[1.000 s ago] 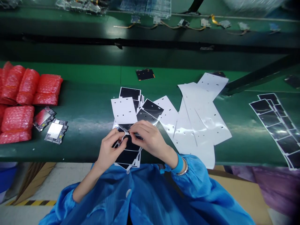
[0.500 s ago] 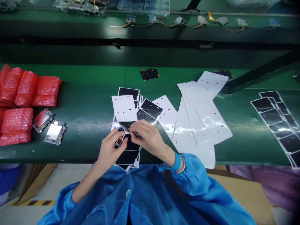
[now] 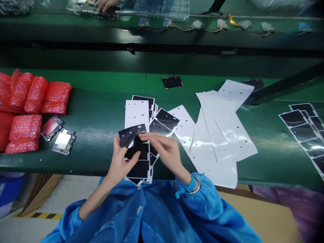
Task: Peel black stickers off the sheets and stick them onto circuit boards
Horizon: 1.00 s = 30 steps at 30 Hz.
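Observation:
A black adhesive film piece with small holes is raised above a stack of sticker sheets, free of the white backing. My right hand pinches its right edge between thumb and fingers. On the other side, my left hand has its thumb spread away from the fingers; the fingertips are partly hidden behind the film's left end, and contact is unclear. Below lie the black-and-white sticker sheets, with a bare white backing section at the top. More black stickers fan out to the right.
White backing sheets overlap right of centre. Red bubble-wrapped bundles and two circuit boards are at left. A black-covered board lies behind. Further sticker sheets sit far right. Another person's hand is at the top.
The black film has come up off its backing and is now held raised in my right hand. My left thumb and fingers have parted. Another person's hand has appeared at the top.

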Each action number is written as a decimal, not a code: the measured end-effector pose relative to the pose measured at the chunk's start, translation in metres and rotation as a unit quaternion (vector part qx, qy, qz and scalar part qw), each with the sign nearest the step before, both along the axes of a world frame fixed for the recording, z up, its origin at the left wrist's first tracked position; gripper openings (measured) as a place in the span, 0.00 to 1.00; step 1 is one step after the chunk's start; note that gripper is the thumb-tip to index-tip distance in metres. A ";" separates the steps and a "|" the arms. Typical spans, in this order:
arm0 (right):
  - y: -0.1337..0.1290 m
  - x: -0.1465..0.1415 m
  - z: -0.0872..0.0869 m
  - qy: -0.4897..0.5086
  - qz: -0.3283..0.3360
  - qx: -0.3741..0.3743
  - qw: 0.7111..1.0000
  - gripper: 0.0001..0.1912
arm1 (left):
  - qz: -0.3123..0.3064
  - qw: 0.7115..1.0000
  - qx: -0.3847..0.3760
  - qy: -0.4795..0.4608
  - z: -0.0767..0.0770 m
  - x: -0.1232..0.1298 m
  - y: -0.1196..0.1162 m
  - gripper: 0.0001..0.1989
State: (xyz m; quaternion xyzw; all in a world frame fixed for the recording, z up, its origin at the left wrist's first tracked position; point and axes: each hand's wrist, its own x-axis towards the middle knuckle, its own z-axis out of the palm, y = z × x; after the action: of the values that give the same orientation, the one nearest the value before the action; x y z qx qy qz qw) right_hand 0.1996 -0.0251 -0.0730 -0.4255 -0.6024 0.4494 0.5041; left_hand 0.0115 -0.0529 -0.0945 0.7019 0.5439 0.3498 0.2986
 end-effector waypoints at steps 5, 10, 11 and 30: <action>0.011 0.010 -0.018 0.053 0.003 -0.113 0.992 0.12 | 0.007 1.000 0.002 0.016 0.008 -0.005 -0.010 0.08; 0.009 0.001 -0.017 -0.041 -0.016 -0.063 0.997 0.11 | -0.028 0.979 0.066 0.191 0.009 -0.035 -0.002 0.10; 0.006 0.002 -0.013 -0.083 -0.039 -0.016 0.996 0.09 | -0.013 0.969 0.069 0.235 0.008 -0.054 0.003 0.11; -0.002 0.033 -0.004 -0.174 -0.120 0.121 0.970 0.04 | 0.140 0.937 0.049 0.316 -0.013 -0.136 0.041 0.25</action>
State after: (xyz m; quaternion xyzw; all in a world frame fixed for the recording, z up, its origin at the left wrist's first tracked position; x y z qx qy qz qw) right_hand 0.2327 -0.0274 -0.0770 -0.5021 -0.6757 0.2285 0.4890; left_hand -0.1245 -0.0117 -0.1075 0.7065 0.6856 0.1740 0.0244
